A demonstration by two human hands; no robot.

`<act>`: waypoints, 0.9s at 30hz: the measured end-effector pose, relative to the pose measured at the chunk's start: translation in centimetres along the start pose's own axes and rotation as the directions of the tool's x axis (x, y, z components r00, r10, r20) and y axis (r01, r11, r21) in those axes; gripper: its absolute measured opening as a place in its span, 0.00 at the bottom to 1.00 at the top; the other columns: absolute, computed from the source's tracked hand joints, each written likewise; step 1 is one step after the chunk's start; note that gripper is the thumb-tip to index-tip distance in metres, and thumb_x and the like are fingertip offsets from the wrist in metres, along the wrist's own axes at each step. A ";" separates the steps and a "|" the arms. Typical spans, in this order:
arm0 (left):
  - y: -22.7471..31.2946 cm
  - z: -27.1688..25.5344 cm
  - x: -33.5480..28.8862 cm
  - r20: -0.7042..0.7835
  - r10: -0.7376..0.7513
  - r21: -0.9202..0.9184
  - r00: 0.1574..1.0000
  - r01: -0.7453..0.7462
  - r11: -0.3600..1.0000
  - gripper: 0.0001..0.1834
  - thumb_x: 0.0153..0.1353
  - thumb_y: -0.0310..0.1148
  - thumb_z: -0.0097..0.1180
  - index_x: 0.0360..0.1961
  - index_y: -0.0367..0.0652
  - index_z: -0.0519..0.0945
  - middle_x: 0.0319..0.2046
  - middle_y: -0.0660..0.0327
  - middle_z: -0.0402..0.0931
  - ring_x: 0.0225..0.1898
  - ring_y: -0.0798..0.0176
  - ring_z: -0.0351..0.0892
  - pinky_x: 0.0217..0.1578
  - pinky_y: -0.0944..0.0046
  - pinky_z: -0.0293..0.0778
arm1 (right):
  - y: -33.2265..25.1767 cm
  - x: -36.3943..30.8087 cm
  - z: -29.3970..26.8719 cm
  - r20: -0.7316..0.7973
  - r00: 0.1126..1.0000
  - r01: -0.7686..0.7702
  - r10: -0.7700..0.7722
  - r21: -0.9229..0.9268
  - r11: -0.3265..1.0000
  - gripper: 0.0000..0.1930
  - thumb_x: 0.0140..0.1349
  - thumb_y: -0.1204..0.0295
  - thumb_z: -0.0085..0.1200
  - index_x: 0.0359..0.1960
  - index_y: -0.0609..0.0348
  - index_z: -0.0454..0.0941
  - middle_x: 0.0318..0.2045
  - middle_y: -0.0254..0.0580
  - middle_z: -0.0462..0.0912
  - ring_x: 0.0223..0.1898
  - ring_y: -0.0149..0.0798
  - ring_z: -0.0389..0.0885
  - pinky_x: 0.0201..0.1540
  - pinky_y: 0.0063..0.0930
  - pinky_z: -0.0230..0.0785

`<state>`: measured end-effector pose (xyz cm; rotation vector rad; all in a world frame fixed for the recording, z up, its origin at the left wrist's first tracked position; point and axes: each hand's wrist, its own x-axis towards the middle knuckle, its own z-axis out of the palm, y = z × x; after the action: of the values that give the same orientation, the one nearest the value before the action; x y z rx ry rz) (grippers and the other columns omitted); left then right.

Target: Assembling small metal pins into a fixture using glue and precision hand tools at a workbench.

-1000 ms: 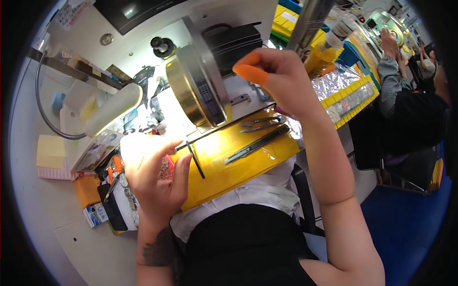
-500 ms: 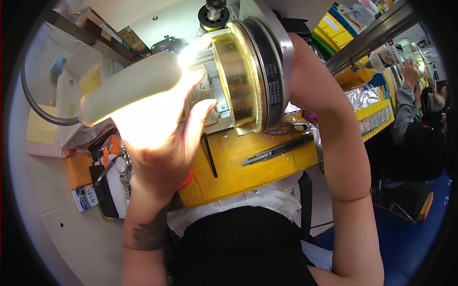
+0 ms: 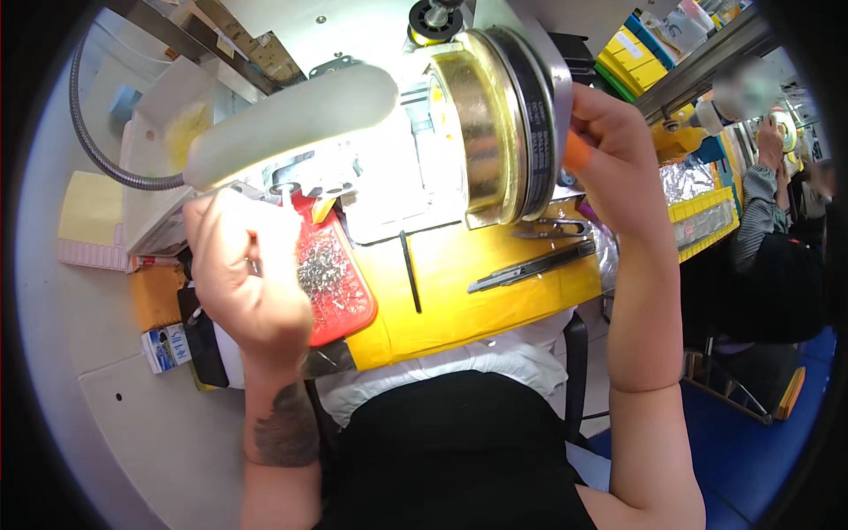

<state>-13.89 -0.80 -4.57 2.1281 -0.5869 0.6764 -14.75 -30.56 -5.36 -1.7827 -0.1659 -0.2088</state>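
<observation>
My left hand is closed beside a red tray that holds many tiny silvery pieces. Its fingertips are pressed together near a small metal tip, and I cannot make out what they hold. A yellow piece lies at the tray's far end. My right hand is at the right side of a machine with a round, clear-yellow drum and a black belt. Its fingers are curled against that side, with something orange at them; what they grip is hidden.
A bright lamp on a flexible metal neck hangs over the bench. A box cutter, thread snips and a thin black stick lie on the yellow-covered surface. A co-worker's arm shows at far right.
My left hand has drawn back from the lit machine toward me and folded its fingers, uncovering the red tray. My right hand, formerly hidden behind the machine, now shows at its side.
</observation>
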 end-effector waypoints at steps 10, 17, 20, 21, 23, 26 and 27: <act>-3.2 -0.7 0.7 -0.040 -0.212 -0.059 0.976 0.210 0.976 0.14 0.75 0.30 0.44 0.28 0.38 0.67 0.25 0.69 0.62 0.29 0.73 0.58 0.32 0.69 0.59 | 1.0 0.2 0.4 -0.129 0.903 0.305 -0.410 -0.480 0.822 0.05 0.62 0.76 0.64 0.36 0.62 0.81 0.20 0.39 0.79 0.18 0.32 0.75 0.25 0.22 0.65; -4.8 -0.4 -0.9 0.243 -0.297 -0.305 0.923 0.364 0.880 0.13 0.72 0.25 0.45 0.27 0.38 0.65 0.25 0.69 0.62 0.29 0.76 0.57 0.30 0.70 0.59 | -0.1 -1.3 -0.2 -0.131 0.941 0.180 -0.311 -0.583 0.792 0.06 0.61 0.75 0.65 0.33 0.62 0.80 0.22 0.41 0.82 0.20 0.35 0.80 0.25 0.23 0.68; -6.2 0.6 -1.6 0.290 -0.282 -0.406 0.915 0.384 0.829 0.07 0.72 0.24 0.45 0.34 0.36 0.70 0.30 0.69 0.67 0.34 0.76 0.63 0.36 0.73 0.63 | -0.8 -2.2 -0.5 -0.185 0.934 0.127 -0.305 -0.626 0.769 0.07 0.61 0.74 0.66 0.31 0.62 0.79 0.21 0.40 0.82 0.20 0.35 0.80 0.24 0.24 0.66; -6.3 1.0 -1.9 0.287 -0.296 -0.439 0.911 0.400 0.805 0.06 0.73 0.24 0.45 0.38 0.34 0.73 0.33 0.68 0.69 0.36 0.76 0.67 0.39 0.73 0.65 | -0.9 -2.4 -0.6 -0.227 0.919 0.121 -0.324 -0.619 0.776 0.08 0.61 0.74 0.67 0.31 0.62 0.79 0.21 0.39 0.82 0.20 0.35 0.79 0.24 0.25 0.65; -8.4 0.7 -3.2 0.292 -0.382 -0.534 0.877 0.480 0.696 0.19 0.73 0.26 0.45 0.60 0.27 0.71 0.47 0.62 0.78 0.45 0.71 0.76 0.48 0.66 0.73 | -0.8 -2.9 -2.1 -0.272 0.879 0.145 -0.392 -0.629 0.764 0.08 0.60 0.74 0.67 0.29 0.61 0.79 0.20 0.40 0.81 0.19 0.36 0.79 0.23 0.27 0.64; -9.3 -0.6 -2.8 0.416 -0.308 -0.516 0.856 0.500 0.695 0.18 0.71 0.28 0.44 0.58 0.28 0.72 0.36 0.67 0.72 0.36 0.76 0.67 0.41 0.73 0.65 | -0.6 -3.1 -5.1 -0.284 0.798 0.177 -0.532 -0.733 0.657 0.07 0.57 0.75 0.68 0.29 0.61 0.80 0.20 0.42 0.81 0.19 0.42 0.78 0.24 0.30 0.65; -8.1 0.0 -2.7 0.360 -0.399 -0.533 0.843 0.537 0.654 0.17 0.71 0.28 0.44 0.57 0.30 0.73 0.32 0.70 0.66 0.33 0.77 0.61 0.38 0.75 0.60 | -0.8 -3.2 -6.0 -0.299 0.787 0.161 -0.539 -0.744 0.648 0.07 0.57 0.75 0.68 0.30 0.61 0.80 0.20 0.42 0.80 0.19 0.42 0.78 0.24 0.31 0.65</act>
<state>-10.93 4.26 -10.80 1.6094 -0.2730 -0.0623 -18.32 -36.25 -4.06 -2.3513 -0.0701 -1.1663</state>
